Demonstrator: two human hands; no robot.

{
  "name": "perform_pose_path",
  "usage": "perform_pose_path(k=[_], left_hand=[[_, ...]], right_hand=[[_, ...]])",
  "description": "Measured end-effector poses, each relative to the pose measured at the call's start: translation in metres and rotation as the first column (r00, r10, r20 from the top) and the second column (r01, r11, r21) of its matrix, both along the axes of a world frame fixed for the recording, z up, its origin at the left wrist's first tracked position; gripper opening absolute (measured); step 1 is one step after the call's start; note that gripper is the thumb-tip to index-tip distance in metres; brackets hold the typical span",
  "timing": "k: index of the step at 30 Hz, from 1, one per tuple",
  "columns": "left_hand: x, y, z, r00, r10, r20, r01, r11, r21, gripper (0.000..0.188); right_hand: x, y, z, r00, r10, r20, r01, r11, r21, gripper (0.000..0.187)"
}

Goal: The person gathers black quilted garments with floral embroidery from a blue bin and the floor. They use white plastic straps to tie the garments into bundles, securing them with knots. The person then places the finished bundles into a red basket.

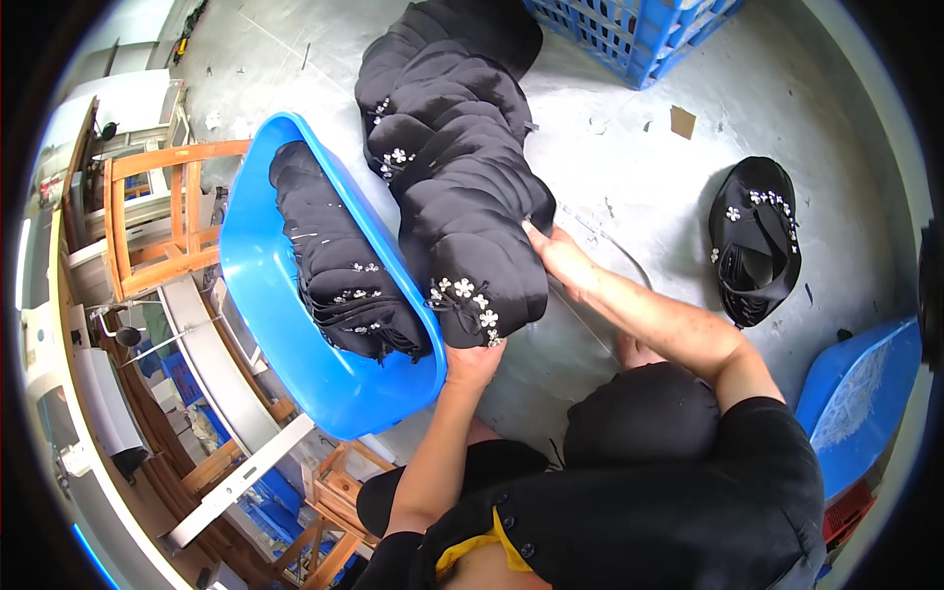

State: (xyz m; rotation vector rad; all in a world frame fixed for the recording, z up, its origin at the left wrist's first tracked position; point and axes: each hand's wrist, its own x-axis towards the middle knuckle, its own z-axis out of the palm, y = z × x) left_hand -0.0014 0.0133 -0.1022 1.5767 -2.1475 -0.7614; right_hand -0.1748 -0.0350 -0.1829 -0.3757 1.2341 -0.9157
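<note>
A long overlapping row of black fabric pieces with white flower-shaped trims stretches away from me across the floor. My left hand closes around the near end of the row from below, its fingers partly hidden under the fabric. On the row's right side, my right hand grips the edge with the thumb on top and the other fingers out of sight beneath. Left of the row, a blue plastic tub holds another stack of similar black pieces, standing close to my left hand.
A small bundle of black trimmed pieces lies on the floor at the right. A blue crate stands at the far side, near a brown scrap. Another blue tub is at right. Wooden stools and benches line the left.
</note>
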Motion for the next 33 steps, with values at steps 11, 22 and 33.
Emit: perform_pose_path(k=[11, 22, 33], left_hand=[[0.026, -0.074, -0.006, 0.938, 0.262, -0.228, -0.173, 0.922, 0.347, 0.034], [0.024, -0.06, 0.042, 0.668, 0.62, -0.412, -0.167, 0.664, 0.728, 0.049], [0.008, -0.035, 0.041, 0.989, 0.022, -0.145, 0.089, 0.696, 0.713, 0.048]], right_hand=[[0.013, -0.101, 0.049, 0.988, 0.15, -0.034, -0.149, 0.884, -0.444, 0.044], [-0.031, -0.002, 0.006, 0.736, 0.244, -0.632, -0.43, 0.889, -0.158, 0.025], [0.001, -0.045, -0.009, 0.515, 0.575, 0.635, -0.556, 0.788, -0.263, 0.045]])
